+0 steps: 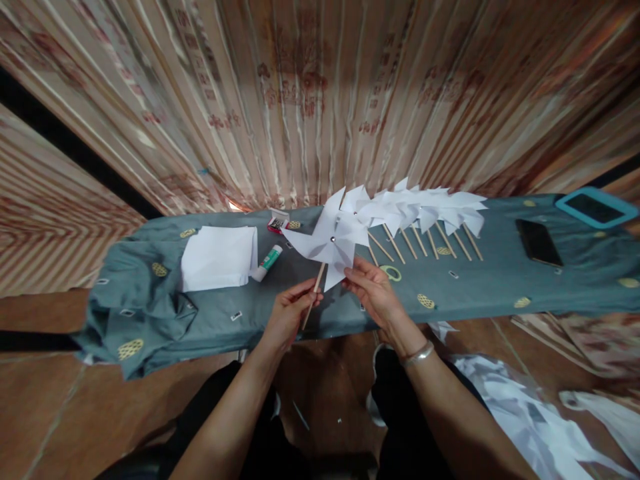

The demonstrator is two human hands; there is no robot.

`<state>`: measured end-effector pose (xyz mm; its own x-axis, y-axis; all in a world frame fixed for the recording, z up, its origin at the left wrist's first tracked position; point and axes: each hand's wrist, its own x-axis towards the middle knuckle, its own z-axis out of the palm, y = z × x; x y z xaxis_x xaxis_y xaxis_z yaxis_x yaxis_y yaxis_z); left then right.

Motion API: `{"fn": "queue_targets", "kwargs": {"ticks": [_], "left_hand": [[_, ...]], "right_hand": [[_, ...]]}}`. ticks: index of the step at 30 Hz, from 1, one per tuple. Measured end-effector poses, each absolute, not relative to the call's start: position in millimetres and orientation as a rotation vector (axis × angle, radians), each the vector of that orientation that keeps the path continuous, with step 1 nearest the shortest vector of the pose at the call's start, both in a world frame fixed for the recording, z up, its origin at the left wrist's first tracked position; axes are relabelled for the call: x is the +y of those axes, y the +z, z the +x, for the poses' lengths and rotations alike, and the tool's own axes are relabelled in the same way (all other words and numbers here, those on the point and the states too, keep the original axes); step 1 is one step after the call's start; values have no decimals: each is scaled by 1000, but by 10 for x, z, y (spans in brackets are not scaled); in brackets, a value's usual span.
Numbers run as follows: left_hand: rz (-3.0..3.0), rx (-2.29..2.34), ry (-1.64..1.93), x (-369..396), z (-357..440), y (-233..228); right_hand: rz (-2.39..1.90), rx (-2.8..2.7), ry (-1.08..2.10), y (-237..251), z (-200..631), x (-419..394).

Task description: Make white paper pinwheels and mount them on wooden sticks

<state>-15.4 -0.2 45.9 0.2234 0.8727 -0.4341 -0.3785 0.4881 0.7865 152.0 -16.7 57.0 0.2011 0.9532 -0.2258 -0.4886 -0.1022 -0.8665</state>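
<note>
A white paper pinwheel (320, 245) with a shiny pin at its centre is held up over the cloth-covered table. My left hand (295, 307) is closed around its thin wooden stick. With thumb and fingers, my right hand (373, 287) pinches the lower right blade of the same pinwheel. Just behind it, a row of finished-looking white pinwheels (425, 208) lies overlapping, their sticks pointing toward me. Left of my hands are a stack of white paper (220, 259) and a glue stick (269, 261). A small red and white box (278, 221) sits behind the glue stick.
Scissors with pale green handles (391, 273) lie partly hidden right of the pinwheel. Farther right are a black phone (539, 242) and a blue-framed tablet-like object (597, 205). A patterned curtain (300, 100) hangs behind the table. White paper pieces (525, 413) heap on the floor at right.
</note>
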Motion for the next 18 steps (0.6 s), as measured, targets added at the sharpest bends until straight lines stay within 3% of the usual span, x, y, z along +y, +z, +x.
{"fn": "queue_targets", "kwargs": {"ticks": [11,18], "left_hand": [[764,1004,977,-13,-97,346],[706,1053,1011,20,-99,330]], "right_hand": [[-1131,-848,1289,539,1478,-185],[-1419,-1159,810,595,1671,-320]]}}
